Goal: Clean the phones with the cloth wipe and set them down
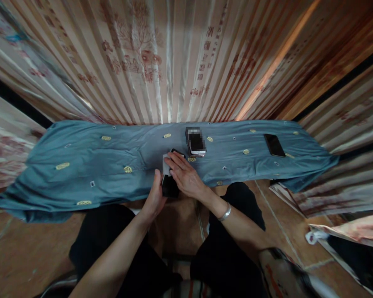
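Note:
A black phone [170, 186] lies at the near edge of a table under a blue-grey cloth [90, 165]. My left hand [154, 198] grips the phone's near left side. My right hand [183, 174] lies flat across it, fingers pressing a small white cloth or wipe [165, 164] on its upper part. Most of the phone is hidden beneath my hands.
A small stack of phones [195, 142], partly blurred, sits just beyond my hands. Another black phone [274, 145] lies at the right on the cloth. Patterned curtains [161, 62] hang behind. My knees in black trousers [233, 231] are below, over a brown tiled floor.

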`<action>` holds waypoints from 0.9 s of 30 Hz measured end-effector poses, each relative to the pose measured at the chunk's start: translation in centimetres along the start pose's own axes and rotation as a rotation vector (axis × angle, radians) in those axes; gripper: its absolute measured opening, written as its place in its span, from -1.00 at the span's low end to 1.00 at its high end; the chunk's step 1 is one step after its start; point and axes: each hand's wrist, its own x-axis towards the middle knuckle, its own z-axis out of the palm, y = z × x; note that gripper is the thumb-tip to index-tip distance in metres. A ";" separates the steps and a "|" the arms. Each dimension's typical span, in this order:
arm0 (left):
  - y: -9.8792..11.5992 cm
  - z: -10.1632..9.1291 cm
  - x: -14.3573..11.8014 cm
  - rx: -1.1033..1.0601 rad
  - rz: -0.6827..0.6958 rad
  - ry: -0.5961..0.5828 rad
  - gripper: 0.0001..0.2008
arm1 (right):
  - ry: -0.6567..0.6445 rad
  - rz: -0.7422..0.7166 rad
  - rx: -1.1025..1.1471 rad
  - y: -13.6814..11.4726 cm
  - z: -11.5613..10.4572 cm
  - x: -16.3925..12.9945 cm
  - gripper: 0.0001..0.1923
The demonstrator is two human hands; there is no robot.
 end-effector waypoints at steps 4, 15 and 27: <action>0.0 -0.5 0.3 -0.001 0.037 0.033 -0.47 | -0.037 -0.038 -0.030 -0.9 0.5 -0.4 -0.54; 0.8 -0.6 0.2 -0.044 -0.019 0.055 -0.43 | -0.104 -0.112 -0.001 -1.0 0.7 -1.2 -0.51; 3.3 -0.6 -0.6 -0.050 -0.146 0.083 -0.10 | -0.153 -0.274 -0.048 -3.4 1.6 -2.5 -0.53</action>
